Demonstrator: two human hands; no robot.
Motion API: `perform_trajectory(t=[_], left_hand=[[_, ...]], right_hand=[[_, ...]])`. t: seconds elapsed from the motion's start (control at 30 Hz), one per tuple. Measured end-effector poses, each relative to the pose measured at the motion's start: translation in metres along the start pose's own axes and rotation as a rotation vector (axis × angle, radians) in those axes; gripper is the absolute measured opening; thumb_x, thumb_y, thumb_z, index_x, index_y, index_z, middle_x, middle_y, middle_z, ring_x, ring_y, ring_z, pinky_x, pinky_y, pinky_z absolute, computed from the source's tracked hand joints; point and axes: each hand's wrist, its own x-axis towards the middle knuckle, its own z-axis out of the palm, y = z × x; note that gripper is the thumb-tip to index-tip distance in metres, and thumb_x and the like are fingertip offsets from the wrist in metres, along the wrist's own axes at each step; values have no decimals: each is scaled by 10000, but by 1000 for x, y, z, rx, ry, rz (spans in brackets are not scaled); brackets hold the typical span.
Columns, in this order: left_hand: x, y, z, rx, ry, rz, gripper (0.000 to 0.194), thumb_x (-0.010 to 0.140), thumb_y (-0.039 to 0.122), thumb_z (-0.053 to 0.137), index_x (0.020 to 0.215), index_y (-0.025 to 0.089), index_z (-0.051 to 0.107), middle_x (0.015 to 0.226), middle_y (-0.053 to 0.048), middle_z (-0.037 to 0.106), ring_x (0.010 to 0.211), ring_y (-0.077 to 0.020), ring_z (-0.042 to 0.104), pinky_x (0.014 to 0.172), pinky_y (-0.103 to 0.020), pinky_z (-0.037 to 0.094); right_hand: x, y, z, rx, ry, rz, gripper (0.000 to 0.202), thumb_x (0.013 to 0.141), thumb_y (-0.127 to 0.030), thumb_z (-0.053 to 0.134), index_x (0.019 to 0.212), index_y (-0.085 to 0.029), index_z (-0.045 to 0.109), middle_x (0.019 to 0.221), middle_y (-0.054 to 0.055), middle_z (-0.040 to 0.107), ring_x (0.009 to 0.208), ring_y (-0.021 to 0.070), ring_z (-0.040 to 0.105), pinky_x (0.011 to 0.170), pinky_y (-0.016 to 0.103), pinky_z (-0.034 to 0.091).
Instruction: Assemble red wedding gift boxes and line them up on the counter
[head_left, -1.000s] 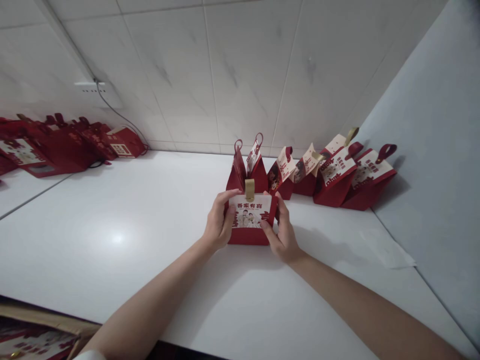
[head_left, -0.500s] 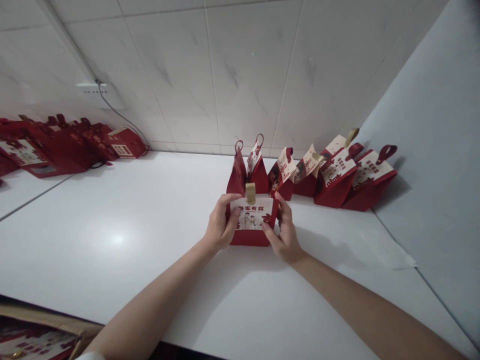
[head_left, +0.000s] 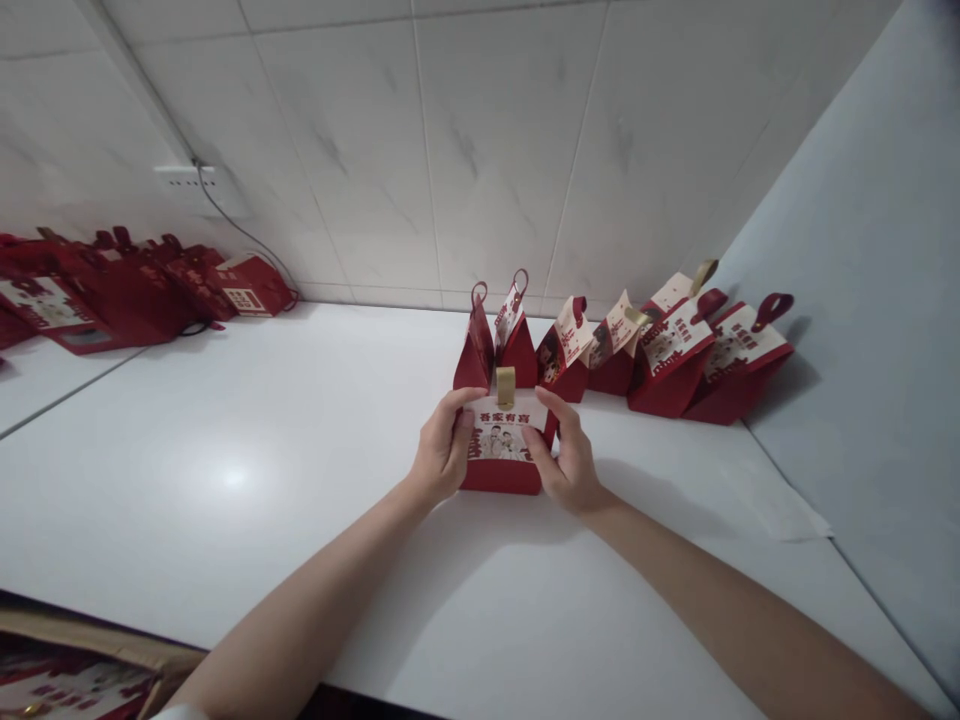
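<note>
A red gift box (head_left: 501,476) with a white printed front flap and a gold ribbon loop on top stands upright on the white table (head_left: 300,420). My left hand (head_left: 444,445) grips its left side, thumb on the front and forefinger along the top edge. On the right side my right hand (head_left: 564,452) holds it the same way, its thumb pressed on the printed front. Just behind stand two narrow red boxes, the nearer one (head_left: 475,350) and another (head_left: 516,345), both with dark red ribbon loops.
Several similar boxes (head_left: 671,350) stand in a row at the right, near the grey side panel (head_left: 862,300). More red boxes (head_left: 142,295) crowd the far left by a cable. A cardboard carton (head_left: 97,640) sits below the table's front edge. Tiled wall (head_left: 495,150) closes the back.
My right forefinger has moved from the box's right side up onto its top right corner. My left hand stays in about the same place, and the box has barely shifted.
</note>
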Motion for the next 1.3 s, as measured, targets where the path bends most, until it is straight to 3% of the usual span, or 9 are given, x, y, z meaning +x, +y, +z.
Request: perform_trajectory(t=[0.4, 0.53, 0.67, 0.77, 0.87, 0.97, 1.07, 1.17, 1.3], left_hand=[[0, -1, 0, -14, 12, 18, 285, 1011, 201, 371, 1251, 255, 513, 1126, -70, 653, 961, -160, 638, 840, -320, 543], [-6, -9, 2, 24, -3, 58, 380, 995, 204, 410, 1366, 279, 439, 1219, -90, 623, 997, -180, 633, 848, -331, 537], [-10, -19, 5, -51, -33, -64, 745, 966, 279, 497, 1556, 263, 42, 1378, -159, 539, 1097, -234, 629, 908, -388, 535], [-7, -25, 2, -163, -177, -238, 766, 914, 341, 598, 1538, 217, 171, 1356, -152, 581, 1154, -274, 616, 967, -420, 516], [-1, -34, -8, -215, -331, -374, 604, 831, 387, 697, 1349, 156, 491, 1281, -146, 643, 1130, -308, 630, 959, -430, 520], [7, -49, -27, -277, -414, -447, 582, 782, 373, 724, 1299, 170, 552, 1259, -136, 658, 1118, -318, 634, 942, -434, 520], [16, -64, -49, -339, -222, -430, 608, 801, 335, 601, 1382, 201, 482, 1299, -132, 627, 1204, -313, 580, 1002, -480, 468], [28, -65, -70, -303, 1, -440, 570, 830, 329, 496, 1378, 178, 472, 1300, -153, 608, 1257, -307, 531, 1043, -524, 419], [41, -37, -93, -335, -265, -406, 598, 956, 579, 289, 1409, 237, 476, 1448, -141, 505, 1388, -295, 417, 1122, -528, 349]], right_hand=[[2, -1, -1, 23, 1, -10, 456, 933, -191, 549, 1360, -307, 434, 1212, 63, 614, 1095, 211, 626, 947, 362, 532], [-11, 10, 5, -5, 5, -20, 607, 942, -244, 555, 1480, -337, 289, 1318, 86, 575, 1185, 241, 600, 980, 392, 519], [-17, 14, 7, 130, -46, 241, 854, 931, -341, 587, 1559, -284, 10, 1332, 113, 581, 1201, 254, 600, 1014, 421, 498], [-14, 16, 6, 209, -132, 386, 721, 897, -397, 633, 1499, -276, 255, 1337, 105, 595, 1215, 268, 592, 1042, 440, 475], [-11, 20, 6, 315, -230, 456, 562, 850, -430, 687, 1331, -264, 448, 1287, 92, 637, 1162, 269, 624, 1006, 436, 502], [-11, 23, 5, 432, -299, 456, 565, 854, -479, 667, 1324, -258, 444, 1277, 90, 643, 1144, 261, 629, 969, 417, 517], [-11, 24, 1, 491, -244, 475, 504, 956, -529, 473, 1364, -240, 412, 943, 51, 707, 836, 211, 675, 769, 354, 546], [-8, 25, -2, 489, -134, 607, 478, 980, -544, 394, 1320, -210, 437, 636, -21, 598, 545, 171, 559, 542, 295, 468], [-3, 29, 0, 519, -58, 735, 455, 960, -579, 415, 1218, -211, 487, 671, -15, 609, 516, 161, 549, 514, 291, 455]])
